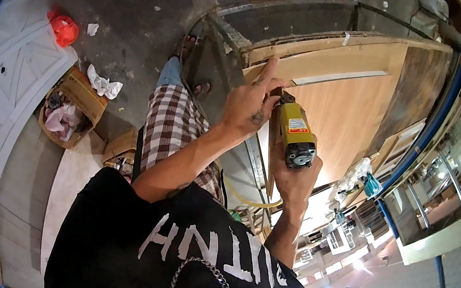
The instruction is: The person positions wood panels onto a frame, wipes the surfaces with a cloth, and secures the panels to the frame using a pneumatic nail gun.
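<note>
My right hand [296, 177] is wrapped round a yellow and black air nail gun [295, 127]. The gun's nose rests at the left edge of a light wood-grain panel [340, 110]. Close by that nose, my left hand [251, 102] has its index finger stretched out and its thumb apart, touching the corner of the panel's edge. Part of its fingers are hidden behind the hand. Under the gun a narrow wooden edge strip [274, 129] runs along the panel. A yellow air hose [251, 202] curves below my right hand.
The panel lies on a metal-framed table [226, 30]. To the left are a white panelled door [3, 86], a cardboard box of scraps [78, 103], a red plastic bag [64, 30] and crumpled paper [102, 83]. Blue-edged racking [451, 105] stands at the right.
</note>
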Demonstrator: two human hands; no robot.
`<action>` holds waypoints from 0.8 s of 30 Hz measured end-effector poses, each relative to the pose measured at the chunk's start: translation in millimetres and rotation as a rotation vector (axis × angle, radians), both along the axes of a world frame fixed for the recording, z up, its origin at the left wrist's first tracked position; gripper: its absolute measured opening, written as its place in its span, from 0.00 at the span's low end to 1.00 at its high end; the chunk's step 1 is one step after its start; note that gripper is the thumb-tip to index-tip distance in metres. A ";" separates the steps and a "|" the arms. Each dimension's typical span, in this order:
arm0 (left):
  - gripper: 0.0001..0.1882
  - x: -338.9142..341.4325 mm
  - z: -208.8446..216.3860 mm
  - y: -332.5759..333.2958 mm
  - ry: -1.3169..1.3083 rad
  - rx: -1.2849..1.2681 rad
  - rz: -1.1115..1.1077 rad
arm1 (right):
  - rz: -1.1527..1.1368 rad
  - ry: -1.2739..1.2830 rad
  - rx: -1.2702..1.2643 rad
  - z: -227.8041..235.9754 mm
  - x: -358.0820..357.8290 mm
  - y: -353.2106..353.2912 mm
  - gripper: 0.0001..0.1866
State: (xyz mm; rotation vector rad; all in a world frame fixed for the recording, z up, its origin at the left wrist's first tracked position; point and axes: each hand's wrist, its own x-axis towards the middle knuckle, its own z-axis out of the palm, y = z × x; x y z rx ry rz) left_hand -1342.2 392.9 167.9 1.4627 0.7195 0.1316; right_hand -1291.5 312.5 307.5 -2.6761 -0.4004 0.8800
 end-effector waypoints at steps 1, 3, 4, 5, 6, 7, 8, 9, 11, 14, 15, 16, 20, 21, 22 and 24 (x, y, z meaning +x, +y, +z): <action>0.42 -0.1 -0.5 0.1 0.000 -0.002 -0.004 | -0.004 0.000 -0.002 -1.1 -0.6 -0.5 0.18; 0.41 -0.6 -1.1 1.0 -0.009 0.017 0.002 | 0.007 0.008 -0.016 -3.4 -1.5 -2.0 0.20; 0.41 -0.3 -1.5 0.9 -0.009 0.015 -0.001 | 0.004 0.008 -0.018 -3.2 -1.7 -1.4 0.20; 0.41 0.1 -1.9 0.9 -0.015 0.011 0.001 | 0.022 0.013 -0.034 -2.4 -1.9 -0.3 0.20; 0.41 0.5 -2.2 1.2 -0.022 0.009 0.002 | 0.040 0.018 -0.048 -1.6 -2.0 1.1 0.21; 0.41 0.5 -3.0 0.8 -0.023 0.008 -0.001 | 0.037 0.017 -0.049 -1.6 -3.0 2.5 0.21; 0.41 0.5 -3.8 0.6 -0.037 0.012 0.002 | 0.026 0.024 -0.063 -1.6 -4.4 4.5 0.21; 0.40 1.0 -4.0 0.8 -0.051 0.017 0.004 | 0.015 0.032 -0.075 -1.0 -5.1 6.3 0.21; 0.39 1.6 -1.4 1.0 -0.045 -0.013 0.005 | -0.015 0.061 -0.072 -0.6 -6.5 7.3 0.24; 0.38 -5.2 -12.5 -0.7 -0.088 0.019 -0.038 | 0.054 -0.023 -0.064 -6.7 -13.0 2.2 0.16; 0.38 -7.1 -16.8 -3.3 -0.142 0.071 -0.086 | 0.042 -0.032 -0.054 -6.4 -13.1 1.3 0.16; 0.38 -6.2 -12.0 -2.2 -0.152 0.081 -0.104 | 0.096 -0.052 -0.077 -7.0 -14.8 -0.1 0.15; 0.38 -8.6 1.0 -2.2 -0.120 -0.007 0.034 | -0.008 -0.138 0.114 -8.6 -33.4 -31.4 0.17; 0.38 -9.0 -1.8 -5.7 -0.047 0.072 0.027 | -0.155 -0.160 0.237 -2.3 -41.6 -42.4 0.17; 0.44 -7.7 -6.8 -7.9 -0.115 0.068 0.076 | -0.279 -0.104 0.268 -3.0 -51.8 -75.5 0.18; 0.43 -7.0 3.5 -5.0 -0.075 -0.066 0.055 | -0.526 -0.192 0.291 15.7 -71.5 -105.6 0.15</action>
